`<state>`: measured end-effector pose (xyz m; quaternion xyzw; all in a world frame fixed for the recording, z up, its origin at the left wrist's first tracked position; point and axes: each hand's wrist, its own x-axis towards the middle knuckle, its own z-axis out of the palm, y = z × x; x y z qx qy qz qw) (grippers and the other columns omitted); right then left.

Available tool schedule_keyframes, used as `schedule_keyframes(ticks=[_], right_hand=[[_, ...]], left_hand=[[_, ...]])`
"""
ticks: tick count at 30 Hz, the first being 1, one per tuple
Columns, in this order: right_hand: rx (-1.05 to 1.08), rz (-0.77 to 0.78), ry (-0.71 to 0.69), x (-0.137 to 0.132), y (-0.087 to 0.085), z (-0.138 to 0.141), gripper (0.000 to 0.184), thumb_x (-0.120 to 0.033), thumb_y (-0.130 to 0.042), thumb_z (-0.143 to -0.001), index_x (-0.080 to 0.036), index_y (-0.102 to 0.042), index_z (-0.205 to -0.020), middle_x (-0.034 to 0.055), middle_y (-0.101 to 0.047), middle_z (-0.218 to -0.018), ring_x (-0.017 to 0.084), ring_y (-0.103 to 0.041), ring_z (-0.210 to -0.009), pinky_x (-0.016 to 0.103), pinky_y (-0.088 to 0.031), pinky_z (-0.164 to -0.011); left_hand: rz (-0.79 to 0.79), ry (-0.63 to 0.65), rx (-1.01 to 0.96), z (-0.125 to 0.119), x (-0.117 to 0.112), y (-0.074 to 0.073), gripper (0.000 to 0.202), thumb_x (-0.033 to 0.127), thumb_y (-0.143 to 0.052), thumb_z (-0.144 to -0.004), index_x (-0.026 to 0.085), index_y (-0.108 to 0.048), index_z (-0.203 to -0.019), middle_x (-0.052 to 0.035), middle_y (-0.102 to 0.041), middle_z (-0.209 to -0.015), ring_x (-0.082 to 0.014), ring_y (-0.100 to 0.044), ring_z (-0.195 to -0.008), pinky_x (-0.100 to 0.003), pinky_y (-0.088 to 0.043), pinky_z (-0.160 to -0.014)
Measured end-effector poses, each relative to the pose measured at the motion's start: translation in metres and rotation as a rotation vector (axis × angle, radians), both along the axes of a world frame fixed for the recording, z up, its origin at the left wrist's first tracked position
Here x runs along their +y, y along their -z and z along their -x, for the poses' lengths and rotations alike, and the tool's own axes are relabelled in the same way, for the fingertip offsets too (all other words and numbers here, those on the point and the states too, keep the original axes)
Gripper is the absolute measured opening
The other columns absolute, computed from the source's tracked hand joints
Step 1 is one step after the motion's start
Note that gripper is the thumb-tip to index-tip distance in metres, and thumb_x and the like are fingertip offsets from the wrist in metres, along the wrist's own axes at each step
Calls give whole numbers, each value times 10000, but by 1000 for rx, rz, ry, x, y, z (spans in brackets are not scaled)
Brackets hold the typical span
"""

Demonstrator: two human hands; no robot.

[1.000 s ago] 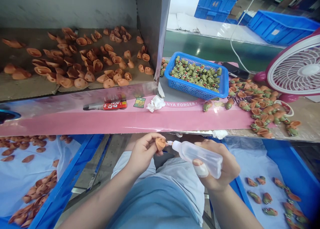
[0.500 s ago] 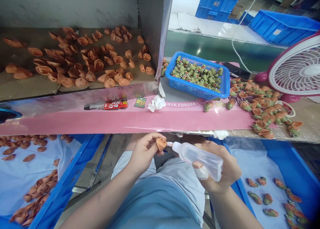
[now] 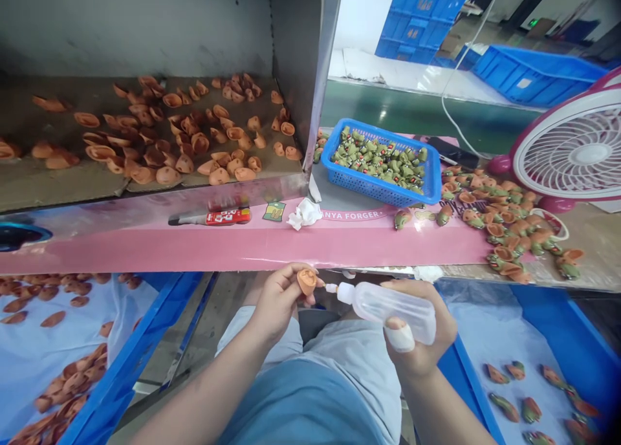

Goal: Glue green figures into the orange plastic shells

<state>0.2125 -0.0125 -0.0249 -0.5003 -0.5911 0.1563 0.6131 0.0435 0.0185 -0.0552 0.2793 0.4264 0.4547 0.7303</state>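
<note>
Between the thumb and fingers of my left hand (image 3: 279, 303) is a small hollow orange shell piece (image 3: 306, 281), its open side facing up. My right hand (image 3: 422, 328) is wrapped round a clear plastic squeeze bottle (image 3: 392, 308), which lies almost level with its narrow nozzle pointing left. The nozzle tip is close beside the orange piece; whether it touches cannot be made out. A white wrapping covers my right thumb. Both hands are over my lap, just in front of the pink table edge (image 3: 242, 254).
Loose orange shells (image 3: 194, 141) lie in the open box at left. A blue basket (image 3: 334, 176) holds green pieces. Joined orange-green pieces (image 3: 514, 225) pile up near the fan (image 3: 582, 147). Lined blue crates flank me, left (image 3: 121, 361) and right (image 3: 572, 341). A red-labelled tube (image 3: 218, 217) lies by crumpled tissue (image 3: 305, 213).
The bottle's nozzle has drawn slightly back to the right from the orange piece, which is tilted a little differently. The whole view has shifted slightly with the head.
</note>
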Motion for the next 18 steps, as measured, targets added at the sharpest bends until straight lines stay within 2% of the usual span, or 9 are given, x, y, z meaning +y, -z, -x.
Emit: schedule_keyframes(ticks=[3,7,10,14,18], right_hand=[[216,113,20,10,16,-4,295,-400,-614,-652,-155,-562,-808,26,-567,-654,150,-542,-540,265,-437,-470],[383,306,-78,32,32,-11,312,-383,-587,-684,-156,-495,-876,-1,-551,-644,129,-537,-490,265,-449,-466],[377,338,-98,50,37,-12,304,-379,-585,-687,-168,-464,-870,-3,-547,-707,118,-541,-523,283,-468,-520],[314,359,-128,73,37,-7,303,-313,-612,-672,-180,-434,-876,-26,-523,-683,104,-511,-565,226,-425,-521],[222,371,-212,97,36,-1,370,-264,-575,-687,-184,-401,-1004,25,-577,-834,128,-536,-688,239,-425,-590]], left_hand=[[21,-41,-74,-2,6,2,82,171,-583,-695,151,-563,-772,-14,-627,-667,-63,-471,-454,-191,-353,-464],[20,-49,-127,-2,10,1,82,174,-583,-692,157,-552,-766,-16,-627,-669,-56,-461,-446,-185,-337,-456],[17,-46,-157,0,9,-2,79,188,-588,-690,159,-563,-759,-21,-627,-676,-53,-453,-446,-184,-334,-454],[19,-35,-180,3,6,-8,70,194,-594,-692,154,-576,-747,-25,-617,-665,-50,-439,-442,-181,-327,-451],[33,-61,-136,7,4,-16,103,226,-614,-680,152,-583,-743,-27,-614,-655,-46,-426,-433,-171,-314,-437]])
